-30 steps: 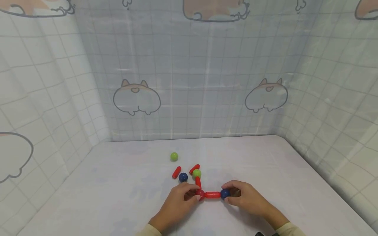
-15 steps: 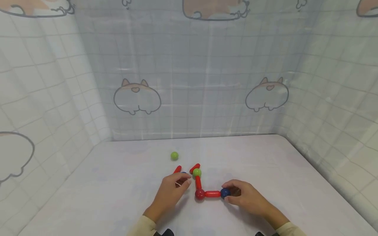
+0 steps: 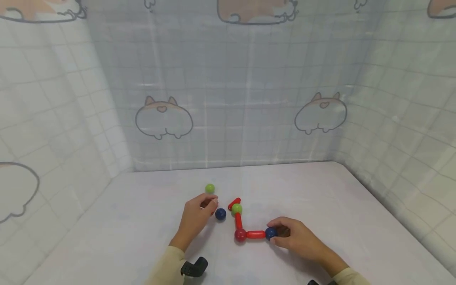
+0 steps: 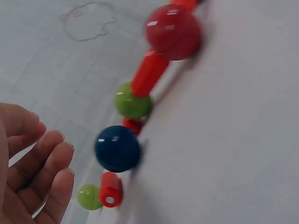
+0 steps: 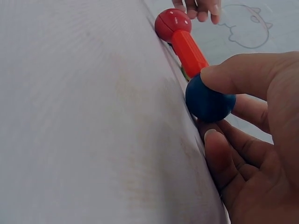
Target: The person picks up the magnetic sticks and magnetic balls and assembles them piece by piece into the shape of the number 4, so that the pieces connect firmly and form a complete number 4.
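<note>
My right hand (image 3: pixel 298 240) pinches a blue ball (image 3: pixel 270 233) between thumb and fingers. From that ball a red rod (image 3: pixel 255 234) runs left to a dark red ball (image 3: pixel 240 235). A second red rod (image 3: pixel 238 221) leads from there to a green ball (image 3: pixel 236 209), so the joined pieces form an L on the table. My left hand (image 3: pixel 193 217), fingers loosely bent, is over a loose red rod (image 4: pixel 110 182), which it mostly hides in the head view. In the left wrist view that rod shows a silver end and sits apart from the fingertips. A loose blue ball (image 3: pixel 220 214) lies just right of this hand.
Another green ball (image 3: pixel 209 188) lies farther back, beyond the left fingertips. One more red rod (image 3: pixel 234 203) lies right behind the L's green ball. The white-covered table (image 3: pixel 320 194) meets a grid-patterned curtain (image 3: pixel 228 118) at the back and sides.
My left hand has let go of the dark red ball and moved left and away from me, past the loose blue ball to the loose red rod. The right hand has stayed on its blue ball.
</note>
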`<state>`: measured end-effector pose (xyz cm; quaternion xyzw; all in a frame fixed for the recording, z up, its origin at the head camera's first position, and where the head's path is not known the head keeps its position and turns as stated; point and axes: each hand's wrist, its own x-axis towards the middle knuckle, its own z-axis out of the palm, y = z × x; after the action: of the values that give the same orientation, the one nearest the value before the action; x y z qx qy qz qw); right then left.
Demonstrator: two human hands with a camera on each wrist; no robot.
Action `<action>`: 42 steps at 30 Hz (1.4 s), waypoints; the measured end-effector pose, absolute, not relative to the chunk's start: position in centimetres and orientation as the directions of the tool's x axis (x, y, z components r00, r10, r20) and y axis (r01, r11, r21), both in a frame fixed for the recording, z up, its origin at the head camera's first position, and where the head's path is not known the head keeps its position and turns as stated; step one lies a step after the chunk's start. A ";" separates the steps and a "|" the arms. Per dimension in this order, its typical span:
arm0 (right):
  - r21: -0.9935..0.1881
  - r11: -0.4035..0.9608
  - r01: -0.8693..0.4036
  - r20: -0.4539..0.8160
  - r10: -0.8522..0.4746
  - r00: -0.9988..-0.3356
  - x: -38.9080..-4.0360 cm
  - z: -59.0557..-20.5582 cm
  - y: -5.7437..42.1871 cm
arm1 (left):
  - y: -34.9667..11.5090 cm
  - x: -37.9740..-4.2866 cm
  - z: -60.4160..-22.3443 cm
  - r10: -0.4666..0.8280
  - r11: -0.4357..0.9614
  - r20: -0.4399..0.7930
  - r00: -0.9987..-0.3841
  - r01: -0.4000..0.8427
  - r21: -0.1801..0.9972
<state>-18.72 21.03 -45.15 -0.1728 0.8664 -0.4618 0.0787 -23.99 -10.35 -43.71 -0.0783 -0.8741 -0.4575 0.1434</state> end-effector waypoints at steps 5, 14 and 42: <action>-0.827 0.513 -0.228 0.029 -0.367 -0.930 -19.0 -45.3 20.8 | -10.5 -25.0 -42.8 -0.094 0.538 0.236 -0.967 0.150 0.830; -0.818 0.524 -0.238 0.034 -0.369 -0.929 -18.9 -45.4 21.1 | -10.5 -26.0 -43.0 -0.123 0.561 0.164 -0.979 0.068 0.825; -0.824 0.525 -0.214 0.013 -0.360 -0.933 -18.9 -45.3 20.9 | -11.0 -26.8 -45.5 0.028 0.766 0.102 -0.994 0.087 0.637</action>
<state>-18.91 20.94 -45.35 -0.1651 0.8696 -0.4586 0.0793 -26.82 -11.05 -45.50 -0.0307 -0.9386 -0.3410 0.0432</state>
